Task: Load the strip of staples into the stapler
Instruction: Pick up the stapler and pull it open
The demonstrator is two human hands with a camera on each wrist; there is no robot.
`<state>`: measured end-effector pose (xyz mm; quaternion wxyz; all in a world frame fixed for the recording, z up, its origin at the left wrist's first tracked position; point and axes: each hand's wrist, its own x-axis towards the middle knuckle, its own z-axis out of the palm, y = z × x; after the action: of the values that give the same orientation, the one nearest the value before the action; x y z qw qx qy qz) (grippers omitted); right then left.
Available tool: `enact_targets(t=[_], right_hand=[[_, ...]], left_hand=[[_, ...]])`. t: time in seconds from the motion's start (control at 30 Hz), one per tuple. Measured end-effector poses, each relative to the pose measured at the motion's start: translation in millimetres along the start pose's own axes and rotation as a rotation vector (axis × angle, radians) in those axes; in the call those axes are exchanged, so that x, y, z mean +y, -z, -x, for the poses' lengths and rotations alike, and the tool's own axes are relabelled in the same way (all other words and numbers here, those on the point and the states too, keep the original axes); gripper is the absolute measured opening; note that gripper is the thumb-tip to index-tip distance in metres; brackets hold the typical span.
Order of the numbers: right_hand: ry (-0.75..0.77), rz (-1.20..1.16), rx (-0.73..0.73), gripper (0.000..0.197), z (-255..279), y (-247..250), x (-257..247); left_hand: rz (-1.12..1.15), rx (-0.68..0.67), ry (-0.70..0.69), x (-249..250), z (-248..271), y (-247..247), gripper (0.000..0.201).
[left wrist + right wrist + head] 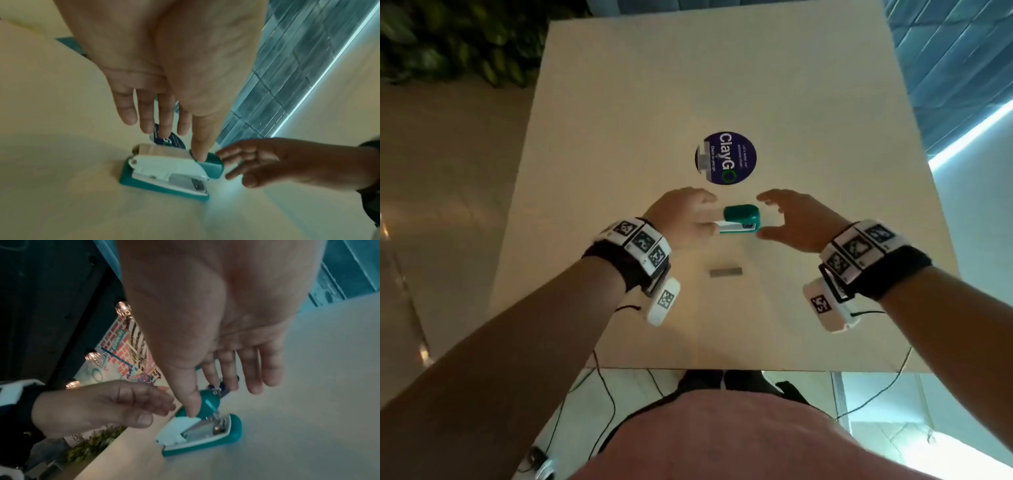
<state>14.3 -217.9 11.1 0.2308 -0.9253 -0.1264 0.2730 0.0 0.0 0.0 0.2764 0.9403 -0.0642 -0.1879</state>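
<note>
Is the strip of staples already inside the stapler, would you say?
No, the strip of staples lies on the table, apart from the stapler and nearer the person.

Both hands open, left hand [681,219], right hand [796,219], fingers relaxed

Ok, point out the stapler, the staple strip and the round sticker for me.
stapler [741,213]: head view, on its teal top cover.
staple strip [726,272]: head view, middle of the grey bar.
round sticker [732,154]: head view, on its blue face.
</note>
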Motion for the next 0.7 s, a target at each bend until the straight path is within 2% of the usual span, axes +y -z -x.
enact_targets(t=[0.17,0.3,0.37,0.57,0.7], right_hand=[[0.033,-0.015,0.028,0.068,-31.7,-18.6,-5.3],[0.046,0.007,0.098,0.041,-41.5,-28.3,-2.9],[0.043,-0.006,0.102,0.033,-43.6,-29.2,-1.4],[0.042,-0.006,0.051,0.038,-44.9,-26.2,3.7],[0.05,-0.033,0.053,0.036,-43.2,-27.6,2.9]], left_hand=[[0.047,-0.008,-0.025,13.3,-30.1,-31.5,0.065],[0.106,0.149,-0.034,10.6,-33.5,-52.0,0.042],[0.125,0.198,-0.066,9.4,-34.1,-55.0,0.034],[0.452,0.186,0.005,2.1,-31.2,-43.3,0.034],[0.549,0.245,0.031,-3.7,-17.6,-31.0,0.022]])
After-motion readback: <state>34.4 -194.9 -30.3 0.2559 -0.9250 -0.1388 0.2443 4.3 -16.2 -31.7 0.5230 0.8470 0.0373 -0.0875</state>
